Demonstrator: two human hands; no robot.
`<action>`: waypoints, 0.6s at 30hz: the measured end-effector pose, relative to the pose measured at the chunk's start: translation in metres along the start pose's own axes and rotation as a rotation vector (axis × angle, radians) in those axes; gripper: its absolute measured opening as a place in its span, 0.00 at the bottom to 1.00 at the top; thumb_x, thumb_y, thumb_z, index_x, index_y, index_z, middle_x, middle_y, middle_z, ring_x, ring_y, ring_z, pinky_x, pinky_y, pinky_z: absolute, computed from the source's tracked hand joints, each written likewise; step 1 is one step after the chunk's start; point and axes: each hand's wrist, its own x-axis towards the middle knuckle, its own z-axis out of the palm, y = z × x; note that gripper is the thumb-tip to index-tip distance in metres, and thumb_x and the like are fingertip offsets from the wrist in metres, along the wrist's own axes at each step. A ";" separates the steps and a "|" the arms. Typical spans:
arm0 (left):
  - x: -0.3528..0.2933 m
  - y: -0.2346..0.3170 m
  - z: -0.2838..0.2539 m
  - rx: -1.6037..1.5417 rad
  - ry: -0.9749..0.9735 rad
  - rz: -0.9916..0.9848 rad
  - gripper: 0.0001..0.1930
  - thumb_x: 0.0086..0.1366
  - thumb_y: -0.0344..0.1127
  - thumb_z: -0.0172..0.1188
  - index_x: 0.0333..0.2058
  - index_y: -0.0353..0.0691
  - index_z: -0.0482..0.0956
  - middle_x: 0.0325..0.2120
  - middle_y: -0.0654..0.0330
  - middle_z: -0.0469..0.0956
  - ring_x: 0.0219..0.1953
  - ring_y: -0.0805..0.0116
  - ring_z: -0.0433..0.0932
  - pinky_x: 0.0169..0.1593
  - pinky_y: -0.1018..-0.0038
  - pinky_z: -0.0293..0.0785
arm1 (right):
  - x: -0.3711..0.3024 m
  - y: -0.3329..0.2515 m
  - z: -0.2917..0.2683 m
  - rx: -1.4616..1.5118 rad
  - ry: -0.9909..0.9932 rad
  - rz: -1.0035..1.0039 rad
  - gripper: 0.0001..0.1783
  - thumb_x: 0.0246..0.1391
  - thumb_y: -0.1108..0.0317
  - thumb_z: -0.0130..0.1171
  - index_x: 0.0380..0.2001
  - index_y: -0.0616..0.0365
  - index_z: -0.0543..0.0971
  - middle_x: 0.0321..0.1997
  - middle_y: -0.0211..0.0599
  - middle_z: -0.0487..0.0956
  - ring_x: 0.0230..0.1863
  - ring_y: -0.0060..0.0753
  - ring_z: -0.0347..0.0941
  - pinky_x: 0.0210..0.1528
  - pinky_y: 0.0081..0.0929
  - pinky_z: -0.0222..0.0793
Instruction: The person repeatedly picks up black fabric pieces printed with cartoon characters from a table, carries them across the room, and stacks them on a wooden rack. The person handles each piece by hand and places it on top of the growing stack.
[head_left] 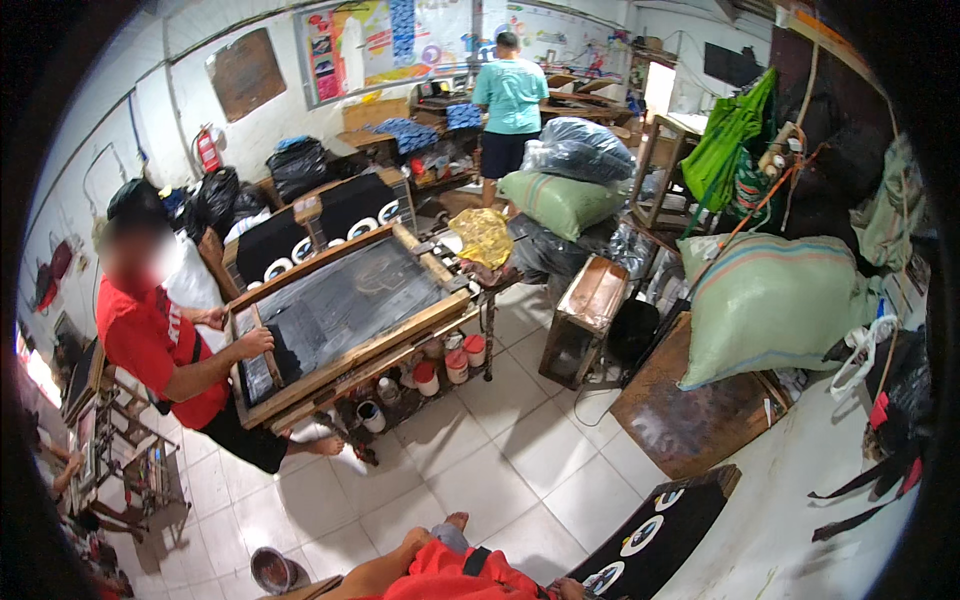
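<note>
At the lower edge, only a small part of my right hand shows, beside the near end of a black panel with round white eye-like prints. Its fingers are too cut off to read. My left hand is out of view; bare skin runs down-left from my red shirt, and I cannot tell whether it is arm or leg. The black panel lies slanted along a pale surface at the lower right.
Across the floor, a person in red grips a squeegee-like bar on a wood-framed printing screen. Paint pots stand underneath. A bucket is near me; a stuffed green sack and rusty board lie right.
</note>
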 end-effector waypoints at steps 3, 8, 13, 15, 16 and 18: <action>0.008 -0.003 0.003 -0.059 -0.059 -0.048 0.16 0.49 0.44 0.58 0.33 0.39 0.82 0.34 0.49 0.80 0.39 0.53 0.78 0.42 0.63 0.73 | -0.005 -0.005 0.003 0.254 0.126 0.154 0.08 0.43 0.69 0.57 0.16 0.57 0.72 0.15 0.32 0.70 0.12 0.30 0.65 0.12 0.30 0.59; 0.037 -0.024 0.017 0.051 -0.146 0.116 0.17 0.48 0.45 0.57 0.33 0.40 0.82 0.34 0.49 0.80 0.39 0.54 0.79 0.40 0.64 0.74 | -0.045 -0.040 0.003 0.421 0.185 0.250 0.06 0.44 0.70 0.57 0.19 0.57 0.73 0.15 0.32 0.70 0.12 0.29 0.66 0.12 0.28 0.59; 0.049 -0.030 0.017 0.561 -0.125 0.607 0.17 0.49 0.46 0.57 0.31 0.40 0.82 0.34 0.49 0.80 0.38 0.54 0.79 0.39 0.64 0.74 | -0.082 -0.070 -0.008 0.544 0.130 0.370 0.04 0.46 0.70 0.58 0.21 0.58 0.75 0.15 0.32 0.70 0.12 0.28 0.66 0.12 0.27 0.59; 0.046 -0.026 0.018 0.338 -0.138 0.365 0.17 0.48 0.46 0.57 0.30 0.40 0.82 0.33 0.49 0.80 0.37 0.54 0.79 0.38 0.64 0.74 | -0.082 -0.071 -0.010 0.545 0.101 0.379 0.04 0.46 0.71 0.57 0.21 0.58 0.74 0.15 0.32 0.70 0.13 0.28 0.66 0.12 0.25 0.59; 0.044 -0.024 0.020 0.184 -0.105 0.224 0.17 0.48 0.46 0.57 0.30 0.40 0.82 0.32 0.48 0.80 0.36 0.53 0.79 0.37 0.64 0.74 | -0.079 -0.067 -0.012 0.537 0.094 0.378 0.05 0.47 0.72 0.57 0.21 0.58 0.74 0.15 0.32 0.70 0.13 0.27 0.66 0.12 0.25 0.59; 0.040 -0.019 0.022 0.049 -0.077 0.098 0.17 0.47 0.47 0.58 0.29 0.40 0.82 0.31 0.48 0.80 0.35 0.53 0.79 0.36 0.64 0.74 | -0.065 -0.055 -0.004 0.299 0.290 0.391 0.06 0.47 0.72 0.56 0.20 0.59 0.73 0.15 0.33 0.70 0.13 0.27 0.66 0.12 0.24 0.59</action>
